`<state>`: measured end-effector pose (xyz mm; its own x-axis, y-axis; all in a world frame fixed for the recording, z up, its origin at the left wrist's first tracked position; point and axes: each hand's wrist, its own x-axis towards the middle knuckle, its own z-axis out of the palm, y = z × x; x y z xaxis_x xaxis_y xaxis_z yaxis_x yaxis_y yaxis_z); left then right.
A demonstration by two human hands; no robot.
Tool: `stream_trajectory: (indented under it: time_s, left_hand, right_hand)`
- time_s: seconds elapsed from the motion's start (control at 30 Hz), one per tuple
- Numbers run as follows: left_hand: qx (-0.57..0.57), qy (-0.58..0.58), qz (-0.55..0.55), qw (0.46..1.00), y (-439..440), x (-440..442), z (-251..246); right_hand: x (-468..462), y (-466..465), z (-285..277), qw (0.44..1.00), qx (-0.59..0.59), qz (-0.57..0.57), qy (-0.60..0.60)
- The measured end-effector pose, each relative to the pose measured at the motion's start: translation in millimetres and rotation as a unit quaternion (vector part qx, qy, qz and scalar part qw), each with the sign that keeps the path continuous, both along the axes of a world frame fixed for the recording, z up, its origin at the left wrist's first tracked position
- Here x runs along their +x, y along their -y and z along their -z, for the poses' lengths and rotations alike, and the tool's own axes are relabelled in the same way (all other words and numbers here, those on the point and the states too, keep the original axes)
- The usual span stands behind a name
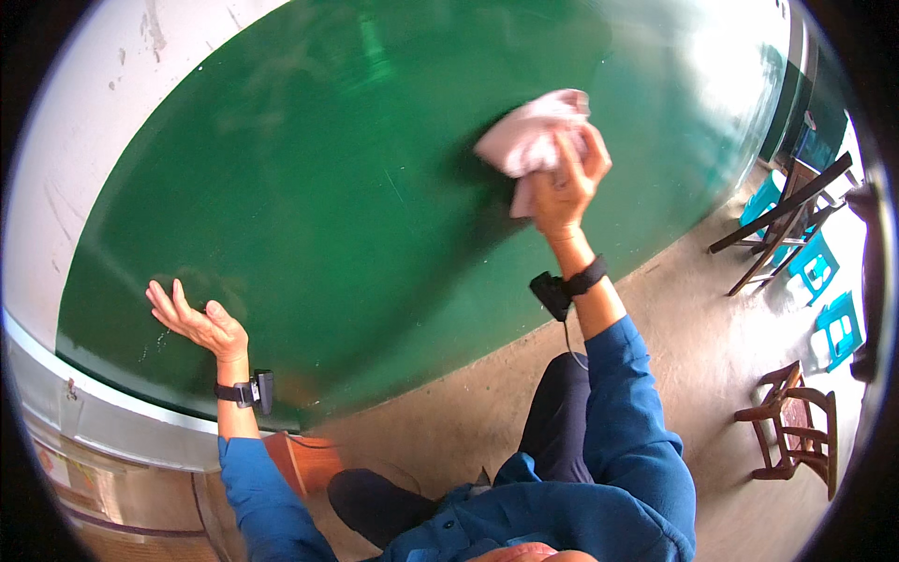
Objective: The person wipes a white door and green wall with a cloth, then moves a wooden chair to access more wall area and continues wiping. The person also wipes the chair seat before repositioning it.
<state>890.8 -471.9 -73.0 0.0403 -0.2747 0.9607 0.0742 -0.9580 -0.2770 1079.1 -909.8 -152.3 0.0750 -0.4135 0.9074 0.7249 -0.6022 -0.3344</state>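
A pale pink cloth [527, 137], bunched and slightly blurred, is gripped in my right hand [570, 172] against a glossy green wall surface [337, 190]. My right arm is stretched out, and its shadow falls across the green. On the left, my left hand [200, 324] holds nothing, its fingers extended and thumb apart. It is close to the green surface near its left edge; whether it touches is unclear. A black strapped device sits on each wrist, at the right [569, 284] and at the left [246, 392]. Small white specks mark the green near my left hand.
Whitish wall [91, 133] borders the green. An orange-red box [302, 460] and a pale cabinet-like unit [119, 421] stand at lower left. To the right, a wooden chair [797, 428], turquoise plastic stools [815, 267] and dark wooden furniture [786, 204] stand on the concrete floor [667, 351].
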Motion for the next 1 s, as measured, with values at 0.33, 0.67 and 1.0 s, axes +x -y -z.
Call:
stream_trajectory:
  time_s: [0.33, 0.67, 1.0]
  left_hand:
    - [0.013, -0.004, -0.029, 0.999, -1.8, 0.3, 0.2]
    - [0.026, -0.007, -0.041, 0.999, -0.2, -1.9, -0.9]
    - [0.040, -0.007, -0.062, 0.997, -1.1, -1.7, -0.9]
  right_hand:
    - [-38.4, -55.3, 72.0, 0.989, 0.085, -0.040, -0.110]
    - [-47.5, -86.3, -163.9, 0.966, -0.207, -0.067, 0.142]
    - [52.2, 75.9, -185.9, 0.989, 0.035, 0.041, 0.137]
